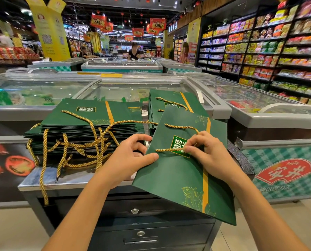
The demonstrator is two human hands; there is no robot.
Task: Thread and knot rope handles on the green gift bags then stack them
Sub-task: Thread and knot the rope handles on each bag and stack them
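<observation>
Green gift bags (89, 122) lie stacked on the desk (42, 178) at left (gold rope handles (44, 160) dangling over its edge); the left hand (131, 158) grips the tilted bag (183, 180) by its left edge, thumb on top; the right hand (210, 153) pinches its gold cord (167, 150) against the front.

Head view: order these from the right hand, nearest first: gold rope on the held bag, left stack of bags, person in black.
1. gold rope, pinched by the right hand
2. left stack of bags, off to the left
3. person in black, far back
</observation>
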